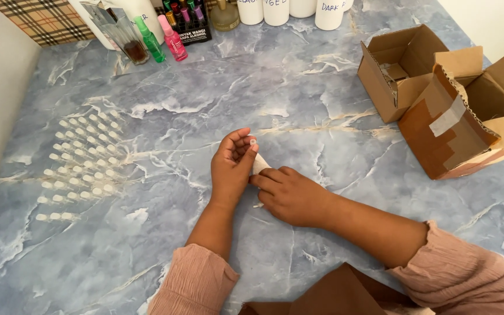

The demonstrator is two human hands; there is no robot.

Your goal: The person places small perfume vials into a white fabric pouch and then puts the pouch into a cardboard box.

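Left of the two open cardboard boxes [438,99], the blue marbled counter [298,87] lies bare around both hands, with free room toward its near edge. Left hand [233,169] fingers close on a small clear vial [252,142] held upright. Right hand [290,195] fingers pinch a small white piece [260,164] beside it. Rows of clear vials [80,166] stand farther left of the boxes.

White bottles [290,10] cut off at top edge (labels partly unreadable).
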